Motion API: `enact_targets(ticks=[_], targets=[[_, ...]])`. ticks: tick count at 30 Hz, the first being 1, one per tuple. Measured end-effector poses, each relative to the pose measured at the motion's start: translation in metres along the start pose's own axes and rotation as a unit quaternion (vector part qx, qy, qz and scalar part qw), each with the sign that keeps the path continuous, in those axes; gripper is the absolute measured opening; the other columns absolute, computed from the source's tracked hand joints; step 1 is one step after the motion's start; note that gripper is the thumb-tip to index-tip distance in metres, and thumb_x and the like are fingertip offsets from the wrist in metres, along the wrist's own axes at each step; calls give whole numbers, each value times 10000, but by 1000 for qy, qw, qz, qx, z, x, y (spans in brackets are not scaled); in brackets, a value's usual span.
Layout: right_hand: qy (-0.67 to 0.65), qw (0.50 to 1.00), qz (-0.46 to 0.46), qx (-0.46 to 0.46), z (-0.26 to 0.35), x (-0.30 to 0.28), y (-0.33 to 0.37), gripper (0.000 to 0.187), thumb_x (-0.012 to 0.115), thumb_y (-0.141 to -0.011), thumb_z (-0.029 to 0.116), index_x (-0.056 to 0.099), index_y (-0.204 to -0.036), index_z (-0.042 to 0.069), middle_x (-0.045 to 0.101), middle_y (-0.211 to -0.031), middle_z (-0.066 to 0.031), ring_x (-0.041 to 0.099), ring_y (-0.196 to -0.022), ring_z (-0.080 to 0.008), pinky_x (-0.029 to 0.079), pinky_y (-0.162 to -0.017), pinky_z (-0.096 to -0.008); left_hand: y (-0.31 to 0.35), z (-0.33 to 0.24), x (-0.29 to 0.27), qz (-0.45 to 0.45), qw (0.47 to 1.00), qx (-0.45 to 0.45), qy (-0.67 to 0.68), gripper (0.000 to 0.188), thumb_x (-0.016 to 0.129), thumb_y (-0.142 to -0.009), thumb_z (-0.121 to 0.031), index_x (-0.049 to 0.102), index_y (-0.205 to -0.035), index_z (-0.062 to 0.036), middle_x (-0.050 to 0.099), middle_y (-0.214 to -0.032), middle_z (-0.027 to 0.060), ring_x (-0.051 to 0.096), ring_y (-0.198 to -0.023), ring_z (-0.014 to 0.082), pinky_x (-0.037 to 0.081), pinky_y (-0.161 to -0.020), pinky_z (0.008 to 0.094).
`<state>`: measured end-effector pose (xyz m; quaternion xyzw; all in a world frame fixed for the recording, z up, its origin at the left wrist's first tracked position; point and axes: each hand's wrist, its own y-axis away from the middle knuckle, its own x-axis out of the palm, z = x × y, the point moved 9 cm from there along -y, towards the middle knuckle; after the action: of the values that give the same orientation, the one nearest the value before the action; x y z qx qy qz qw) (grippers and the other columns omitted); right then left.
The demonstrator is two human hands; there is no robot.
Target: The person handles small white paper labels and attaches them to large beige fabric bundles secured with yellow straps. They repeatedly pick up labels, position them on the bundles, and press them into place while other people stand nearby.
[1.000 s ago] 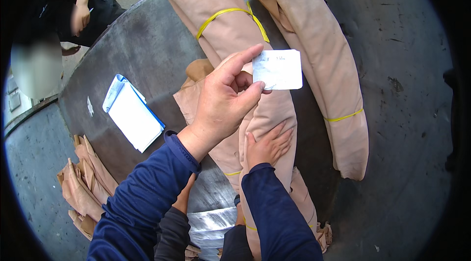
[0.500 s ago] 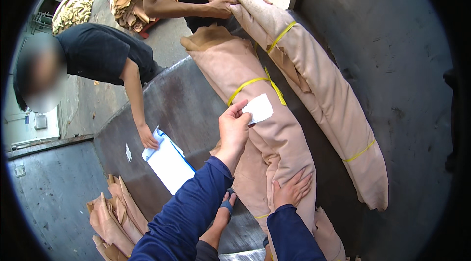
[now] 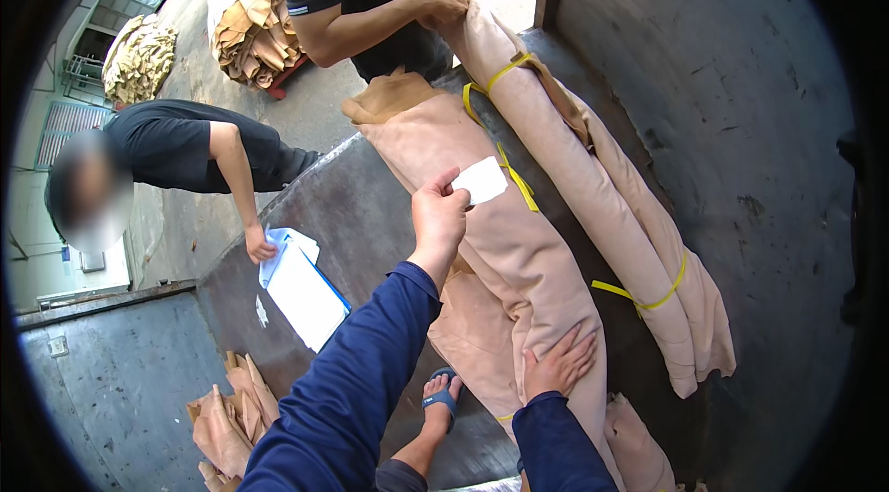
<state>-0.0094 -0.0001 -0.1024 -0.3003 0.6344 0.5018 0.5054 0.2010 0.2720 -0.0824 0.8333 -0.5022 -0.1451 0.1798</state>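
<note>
Between thumb and fingers, my left hand [image 3: 438, 222] pinches a small white slip of paper [image 3: 483, 179] above a bundle of pinkish-tan leather hides [image 3: 523, 256]. A yellow strap [image 3: 521, 185] is tied round that bundle's upper part. Lower down, my right hand [image 3: 561, 364] rests flat on the same bundle with its fingers spread. Beside it on the right lies a second rolled leather bundle [image 3: 579, 182], bound with yellow straps at both ends. A co-worker's hands [image 3: 446, 3] grip the far end of this second roll.
At left, another person's hand [image 3: 260, 244] touches a blue clipboard with white papers [image 3: 306, 293] on the dark metal bed [image 3: 356, 191]. More hides [image 3: 231, 418] lie lower left. A metal wall [image 3: 713, 103] rises at right. Piles of leather [image 3: 255, 24] stand on the ground beyond.
The second roll has been turned over by the co-worker, so its straps and loose flap now show differently. My hands keep their places; the view has shifted slightly.
</note>
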Motion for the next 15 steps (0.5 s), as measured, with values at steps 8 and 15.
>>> enact_targets(ticks=[8,15], targets=[[1,1000,-2,0,-2,2,0,1102,798,-654,462,198,-1460,12,201,-1464,-317,247,-1352,-461,219,-1102,-558,19,16,3,-4,1000,-9,16,458,528,-787,54,529,-1240,113,638,-924,91,614,-783,129,535,-739,269],[-7,1000,-3,-1,-2,4,-1,1111,799,-654,459,186,-1465,11,192,-1468,-316,233,-1358,-461,215,-1103,-558,28,32,-8,-10,999,-23,49,459,526,-788,62,528,-1244,109,637,-933,88,608,-803,126,530,-734,269]])
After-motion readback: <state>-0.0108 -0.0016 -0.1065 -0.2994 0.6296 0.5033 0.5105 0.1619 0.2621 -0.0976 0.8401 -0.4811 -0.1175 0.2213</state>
